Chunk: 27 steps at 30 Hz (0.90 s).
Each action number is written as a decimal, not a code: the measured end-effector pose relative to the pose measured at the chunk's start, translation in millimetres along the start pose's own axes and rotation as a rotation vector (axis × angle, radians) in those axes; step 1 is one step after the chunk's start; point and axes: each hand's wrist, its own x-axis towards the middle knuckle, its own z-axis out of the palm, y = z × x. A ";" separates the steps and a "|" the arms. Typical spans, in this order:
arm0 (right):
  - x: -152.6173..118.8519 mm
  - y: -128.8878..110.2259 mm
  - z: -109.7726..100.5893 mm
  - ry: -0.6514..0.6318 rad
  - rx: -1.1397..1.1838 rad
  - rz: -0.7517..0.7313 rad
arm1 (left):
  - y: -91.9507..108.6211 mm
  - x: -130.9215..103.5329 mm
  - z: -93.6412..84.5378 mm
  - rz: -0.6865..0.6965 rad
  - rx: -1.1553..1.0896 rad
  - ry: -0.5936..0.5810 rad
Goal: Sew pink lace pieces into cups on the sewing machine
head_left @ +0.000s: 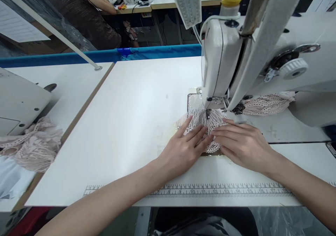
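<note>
A piece of pale pink lace (196, 118) lies fanned out under the presser foot of a white sewing machine (220, 61). My left hand (185, 145) rests flat on the lace's left and front side, fingers stretched toward the needle. From the right, my right hand (243, 143) lies on the lace with its fingers extended, their tips close to those of the left hand. Both hands press the lace from above, just in front of the presser foot (208, 114). Part of the lace is hidden beneath the fingers.
More pink lace (270, 103) is bunched behind the needle, under the machine arm. A printed ruler (204, 191) runs along the table's front edge. At left, a second machine (21, 103) stands beside a lace heap (39, 145). Beyond the blue cloth edge (162, 50) a person (81, 15) sits.
</note>
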 end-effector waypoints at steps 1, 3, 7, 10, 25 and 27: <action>0.0 0.3 0.3 0.000 -0.008 -0.002 | -0.3 0.4 0.5 -0.003 0.000 0.004; 0.1 1.3 1.0 0.001 -0.021 -0.005 | -1.4 1.5 1.3 -0.005 0.004 0.010; 0.8 3.7 2.7 0.015 -0.041 0.003 | -5.4 4.1 2.9 -0.014 -0.010 0.004; 0.7 6.2 4.7 0.016 -0.041 0.014 | -8.9 6.0 4.3 -0.039 -0.052 -0.010; 1.7 21.2 17.1 0.022 -0.144 0.104 | -26.0 16.1 13.2 -0.108 -0.095 -0.003; 1.1 21.3 17.7 0.021 -0.160 0.101 | -23.6 15.0 12.6 -0.111 -0.082 0.006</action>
